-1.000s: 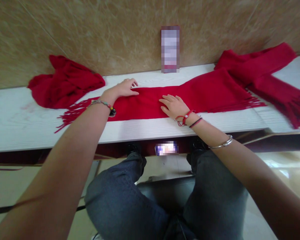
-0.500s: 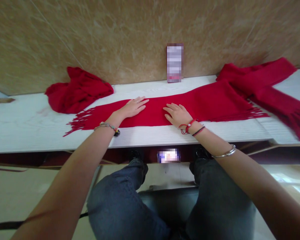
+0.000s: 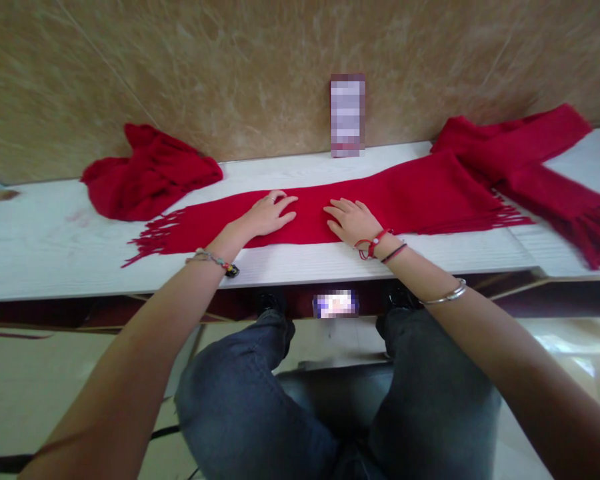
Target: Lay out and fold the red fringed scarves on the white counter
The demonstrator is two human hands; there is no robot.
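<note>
A red fringed scarf [image 3: 310,213] lies stretched out lengthwise on a white wood-grain surface [image 3: 280,263]. On its left part rests my left hand [image 3: 267,215], open, fingers apart and slightly bent. My right hand [image 3: 351,221] lies palm down on the scarf a short way to the right, also open with fingers spread. Fringe shows at the scarf's left end and again at the lower right, where its edges look layered. Neither hand grips the cloth.
A crumpled red cloth [image 3: 153,177] sits at the back left against the brown marbled wall [image 3: 230,73]. More red fringed fabric [image 3: 525,153] is heaped at the right. A blurred-out upright card or box [image 3: 347,115] stands by the wall. My knees are below the front edge.
The view has shifted slightly, so everything sits a little higher. The fingers of my left hand have bent somewhat more. My right hand stays in nearly the same place on the scarf.
</note>
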